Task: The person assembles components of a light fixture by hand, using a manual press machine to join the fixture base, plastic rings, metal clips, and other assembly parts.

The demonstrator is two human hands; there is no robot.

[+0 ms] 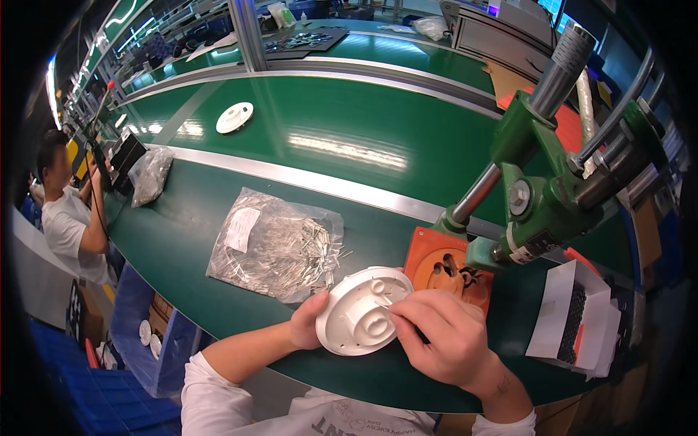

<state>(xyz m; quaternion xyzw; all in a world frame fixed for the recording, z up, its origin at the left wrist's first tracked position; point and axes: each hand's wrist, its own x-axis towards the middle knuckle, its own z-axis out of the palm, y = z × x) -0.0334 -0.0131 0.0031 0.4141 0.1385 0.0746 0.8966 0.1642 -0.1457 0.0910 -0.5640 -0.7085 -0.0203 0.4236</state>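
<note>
A round white plastic part (345, 320) with raised bosses and small holes is tilted up above the near edge of the green table. My left hand (308, 324) grips it by its left rim. Over its right side, my right hand (445, 336) has thumb and fingertips pinched together close to a boss; what they hold, if anything, is too small to make out. Just beyond the part lies an open clear plastic bag (251, 251) of thin metal pins (302, 251), some spilling out at its right edge.
A green hand press (534, 178) stands at right, its orange base fixture (423, 254) beyond my right hand. An open white box (556, 309) sits at far right. Another white part (235, 117) rests on the green conveyor (291, 109). At left are a second bag (151, 176), a blue bin (134, 349) and a co-worker (73, 225).
</note>
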